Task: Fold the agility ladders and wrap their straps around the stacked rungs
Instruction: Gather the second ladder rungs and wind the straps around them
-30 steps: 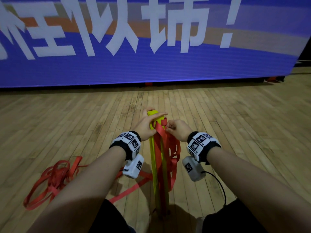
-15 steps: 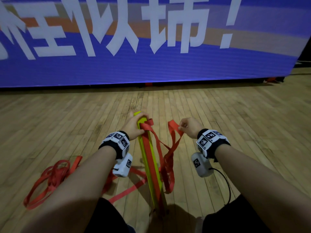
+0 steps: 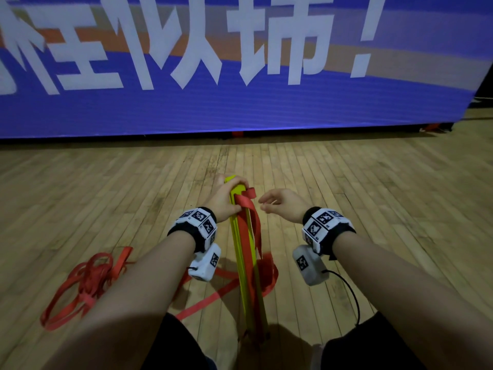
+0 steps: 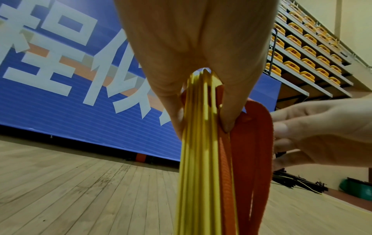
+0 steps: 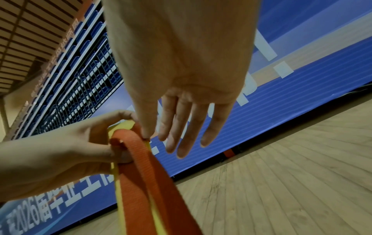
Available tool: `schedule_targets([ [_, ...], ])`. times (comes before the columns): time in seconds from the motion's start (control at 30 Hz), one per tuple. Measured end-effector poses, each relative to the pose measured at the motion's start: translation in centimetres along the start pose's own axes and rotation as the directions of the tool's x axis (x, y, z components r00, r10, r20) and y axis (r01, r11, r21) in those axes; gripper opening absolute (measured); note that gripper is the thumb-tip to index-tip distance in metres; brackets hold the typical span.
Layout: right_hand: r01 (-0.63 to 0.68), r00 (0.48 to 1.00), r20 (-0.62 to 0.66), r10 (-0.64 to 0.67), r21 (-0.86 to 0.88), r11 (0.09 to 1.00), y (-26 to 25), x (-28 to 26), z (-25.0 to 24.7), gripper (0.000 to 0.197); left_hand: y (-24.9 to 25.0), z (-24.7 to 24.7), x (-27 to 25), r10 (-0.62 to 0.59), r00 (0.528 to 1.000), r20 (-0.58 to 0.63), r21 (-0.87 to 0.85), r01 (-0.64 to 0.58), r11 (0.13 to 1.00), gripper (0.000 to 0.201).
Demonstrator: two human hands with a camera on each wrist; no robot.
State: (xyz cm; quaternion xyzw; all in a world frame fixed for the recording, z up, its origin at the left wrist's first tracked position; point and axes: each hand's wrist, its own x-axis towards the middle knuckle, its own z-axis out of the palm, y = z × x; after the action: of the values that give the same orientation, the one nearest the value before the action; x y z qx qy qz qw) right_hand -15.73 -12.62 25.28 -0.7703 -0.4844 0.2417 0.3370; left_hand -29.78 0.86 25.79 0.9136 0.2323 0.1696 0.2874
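A stack of yellow rungs (image 3: pixel 244 260) stands on end on the wooden floor between my knees. My left hand (image 3: pixel 226 197) grips its top, thumb and fingers curled round the yellow rungs (image 4: pixel 201 143) and the red strap (image 4: pixel 249 143). Loops of red strap (image 3: pixel 250 225) hang down the stack's right side. My right hand (image 3: pixel 280 202) hovers just right of the stack top, fingers loosely spread and holding nothing. In the right wrist view its fingers (image 5: pixel 185 127) are straight beside the strap (image 5: pixel 145 174), the thumb tip near the loop's top.
A loose tangle of red strap (image 3: pixel 88 284) lies on the floor at left, with one run trailing to the stack's foot. A large blue banner wall (image 3: pixel 240 76) stands a short way ahead. Dark gear (image 4: pixel 298 181) lies on the floor far right.
My right hand has let go of the strap loop it was pulling out to the right and opened. The loop now hangs against the stack under my left hand.
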Motion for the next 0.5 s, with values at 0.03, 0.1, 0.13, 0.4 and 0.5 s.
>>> schedule_targets([
  [0.03, 0.022, 0.999, 0.039, -0.024, 0.041, 0.999, -0.2, 0.1, 0.4, 0.025, 0.1, 0.1, 0.0, 0.008, 1.000, -0.001, 0.004, -0.008, 1.000, 0.047],
  [0.1, 0.032, 0.995, 0.088, -0.040, 0.085, 0.996, -0.6, 0.3, 1.0, 0.020, 0.2, 0.3, 0.1, 0.020, 1.000, -0.007, 0.014, -0.020, 1.000, 0.048],
  [0.13, 0.030, 0.994, 0.105, -0.041, 0.104, 0.994, -0.7, 0.4, 1.2, 0.014, 0.2, 0.4, 0.2, 0.022, 1.000, -0.011, 0.020, -0.022, 1.000, 0.048],
  [0.4, 0.060, 0.994, 0.077, -0.075, 0.173, 0.983, -0.2, 0.5, 0.5, 0.017, -0.2, 0.4, 0.3, 0.023, 1.000, 0.001, 0.012, -0.023, 1.000, 0.050],
  [0.5, 0.073, 0.996, 0.044, -0.079, 0.129, 0.989, 0.0, 0.5, 0.0, 0.016, -0.2, 0.2, 0.3, 0.019, 1.000, 0.021, 0.022, -0.020, 1.000, 0.050],
])
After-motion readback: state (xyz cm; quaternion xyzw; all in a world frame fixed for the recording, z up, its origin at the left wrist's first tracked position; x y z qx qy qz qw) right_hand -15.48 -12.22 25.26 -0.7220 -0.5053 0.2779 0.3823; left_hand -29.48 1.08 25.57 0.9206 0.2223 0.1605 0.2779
